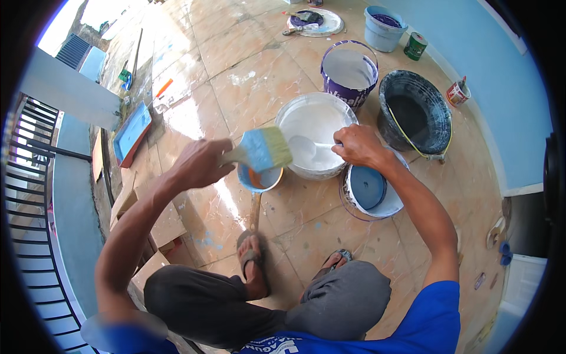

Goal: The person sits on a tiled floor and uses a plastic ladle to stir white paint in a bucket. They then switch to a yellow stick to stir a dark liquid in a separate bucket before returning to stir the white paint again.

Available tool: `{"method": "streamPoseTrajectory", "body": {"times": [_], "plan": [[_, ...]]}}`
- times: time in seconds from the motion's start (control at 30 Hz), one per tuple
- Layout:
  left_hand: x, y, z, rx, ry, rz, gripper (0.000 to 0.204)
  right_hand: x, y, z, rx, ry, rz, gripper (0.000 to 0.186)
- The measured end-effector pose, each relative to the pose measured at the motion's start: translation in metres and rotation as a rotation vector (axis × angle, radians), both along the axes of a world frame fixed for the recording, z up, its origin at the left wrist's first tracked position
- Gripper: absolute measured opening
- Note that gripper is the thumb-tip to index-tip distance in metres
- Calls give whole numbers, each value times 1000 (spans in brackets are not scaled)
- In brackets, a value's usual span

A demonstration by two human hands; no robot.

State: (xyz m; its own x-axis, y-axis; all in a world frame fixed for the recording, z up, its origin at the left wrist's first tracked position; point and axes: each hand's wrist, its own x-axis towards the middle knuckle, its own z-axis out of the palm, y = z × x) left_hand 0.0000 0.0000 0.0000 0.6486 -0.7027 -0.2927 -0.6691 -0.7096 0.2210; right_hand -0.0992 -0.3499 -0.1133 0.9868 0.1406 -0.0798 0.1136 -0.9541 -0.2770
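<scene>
My left hand (200, 163) is closed around the handle of a wide paintbrush (263, 148), with blue paint smeared over its middle and yellowish bristles pointing right. Beneath the brush, a dipper (254, 207) with a blue-stained rim and long brownish handle stands on the floor. My right hand (361, 146) grips the handle of a white ladle (303, 149), whose round bowl is inside a white bucket (321, 173) of white paint. Just below my right forearm stands another white bucket (396, 203) with a round blue surface inside.
A purple pail (352, 94) and a black bucket (437, 94) stand beyond. Farther off are a light blue bucket (384, 41), a green can (415, 46) and a white lid (330, 26) with brushes. A paint tray (133, 133) lies left, near a railing (28, 206).
</scene>
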Motion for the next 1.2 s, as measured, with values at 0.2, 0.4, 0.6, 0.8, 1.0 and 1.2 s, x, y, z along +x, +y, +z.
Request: {"method": "streamPoseTrajectory", "body": {"times": [0.2,0.4,0.6,0.8,1.0,1.2], "plan": [[-18,44,-30,-23,140,78,28,18,-8,10,-226,-186,-3,17],[4,46,-74,-44,58,-63,19,40,9,-12,-424,-248,27,13],[25,30,-128,100,-50,-315,12,35,27,-12,-518,-126,17,13],[30,18,-145,26,-99,-373,6,16,36,-1,-415,160,-1,15],[32,16,-157,20,-88,-326,1,17,35,7,-163,247,-137,19],[27,19,-161,23,-68,-258,14,7,32,35,-9,128,-186,19]]}}
